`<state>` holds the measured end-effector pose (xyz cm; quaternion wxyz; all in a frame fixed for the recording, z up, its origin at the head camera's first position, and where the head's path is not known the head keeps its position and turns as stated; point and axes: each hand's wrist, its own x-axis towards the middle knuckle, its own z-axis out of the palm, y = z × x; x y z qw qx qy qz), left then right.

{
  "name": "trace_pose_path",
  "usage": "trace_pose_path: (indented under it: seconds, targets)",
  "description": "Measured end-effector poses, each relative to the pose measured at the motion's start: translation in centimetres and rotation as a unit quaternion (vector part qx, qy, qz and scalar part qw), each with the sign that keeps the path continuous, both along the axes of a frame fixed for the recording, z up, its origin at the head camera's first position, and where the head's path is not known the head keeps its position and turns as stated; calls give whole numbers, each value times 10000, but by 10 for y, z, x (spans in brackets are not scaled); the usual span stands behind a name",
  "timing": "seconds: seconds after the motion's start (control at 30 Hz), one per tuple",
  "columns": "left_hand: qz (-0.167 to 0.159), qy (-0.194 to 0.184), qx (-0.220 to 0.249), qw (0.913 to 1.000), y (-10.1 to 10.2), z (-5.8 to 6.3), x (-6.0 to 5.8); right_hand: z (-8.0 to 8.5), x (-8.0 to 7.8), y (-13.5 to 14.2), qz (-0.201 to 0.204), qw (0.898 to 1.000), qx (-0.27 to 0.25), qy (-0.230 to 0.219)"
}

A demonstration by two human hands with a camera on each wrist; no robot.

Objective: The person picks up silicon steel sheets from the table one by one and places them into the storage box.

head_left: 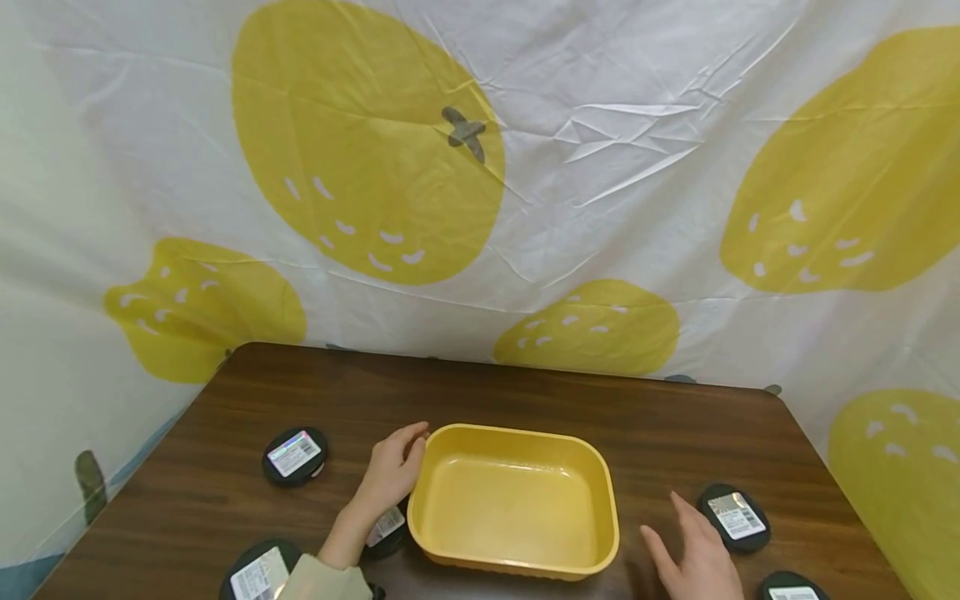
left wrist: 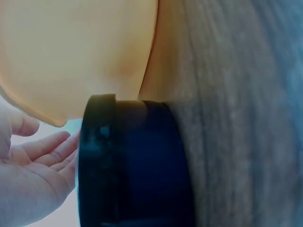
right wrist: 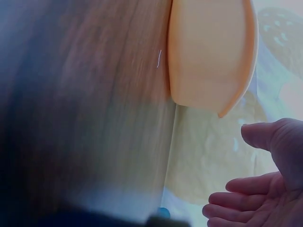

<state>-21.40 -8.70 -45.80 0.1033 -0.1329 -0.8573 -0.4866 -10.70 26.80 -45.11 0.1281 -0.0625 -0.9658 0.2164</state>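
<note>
A yellow rectangular tub (head_left: pixel 513 500) with rounded corners sits on the brown table, with nothing inside it. My left hand (head_left: pixel 392 471) is at its left rim, fingers loosely extended; whether they touch the rim I cannot tell. Under the left wrist lies a round black container (head_left: pixel 386 533) with a white label, partly hidden; its dark side wall (left wrist: pixel 142 165) fills much of the left wrist view. To the right of the tub, apart from it, my right hand (head_left: pixel 697 550) has its thumb and fingers spread and holds nothing. The same tub (right wrist: pixel 208 56) shows beyond that hand (right wrist: pixel 265 189) in the right wrist view.
More labelled black round containers lie about: one at the left (head_left: pixel 295 457), another at the front left (head_left: pixel 260 573), one beside the right hand (head_left: pixel 735 518) and one at the front right (head_left: pixel 793 587). A lemon-print cloth (head_left: pixel 600 225) hangs behind the table (head_left: pixel 360 383).
</note>
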Motion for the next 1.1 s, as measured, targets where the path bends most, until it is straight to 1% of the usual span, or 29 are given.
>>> trace_pose_path:
  seconds: [0.2, 0.23, 0.27, 0.33, 0.37, 0.47, 0.5, 0.6, 0.63, 0.7, 0.73, 0.77, 0.83, 0.9, 1.0, 1.07, 1.1]
  targets:
    - [6, -110, 87, 9999, 1, -1, -1, -1, 6, 12, -250, 9959, 98, -863]
    - [11, -126, 114, 9999, 1, -1, -1, -2, 7, 15, -315, 9947, 116, -971]
    - [11, -150, 139, 9998, 1, -1, -2, -4, 8, 18, -367, 9944, 121, -982]
    - [17, -172, 172, 9997, 1, -2, -3, -10, 12, 22, -429, 9971, 190, -603]
    - [21, -187, 182, 9997, 1, -3, -3, -14, 14, 25, -425, 9983, 217, -329]
    - [23, -217, 140, 9997, 1, -4, -4, -22, 20, 29, -462, 9982, 284, 265]
    - [32, -201, 118, 9997, 0, -4, -4, -24, 22, 30, -483, 9979, 276, 333]
    - [60, -215, 54, 9997, 1, -4, -4, -22, 24, 31, -592, 9981, 178, 40]
    - [64, -227, 33, 9997, 1, -4, -4, -22, 25, 31, -620, 9979, 159, 46]
    - [75, -257, -8, 9996, 1, -4, -4, -25, 25, 32, -628, 9977, 145, 200]
    - [76, -280, -21, 9996, 2, -3, -3, -28, 25, 33, -641, 9971, 162, 381]
    - [75, -292, -30, 9995, 2, -3, -3, -32, 25, 34, -667, 9964, 156, 495]
    - [66, -326, -28, 9994, 2, -3, -2, -42, 24, 40, -740, 9955, 165, 562]
    - [63, -355, -9, 9993, 2, -2, -2, -48, 21, 47, -866, 9962, 120, -34]
    - [33, -415, 47, 9991, 2, -2, -2, -56, 19, 55, -1062, 9913, 269, -725]
    - [15, -444, 62, 9990, 2, -2, -1, -51, 17, 60, -945, 9847, 249, -1443]
    - [4, -460, 62, 9989, 3, -1, -1, -55, 16, 66, -916, 9827, 218, -1594]
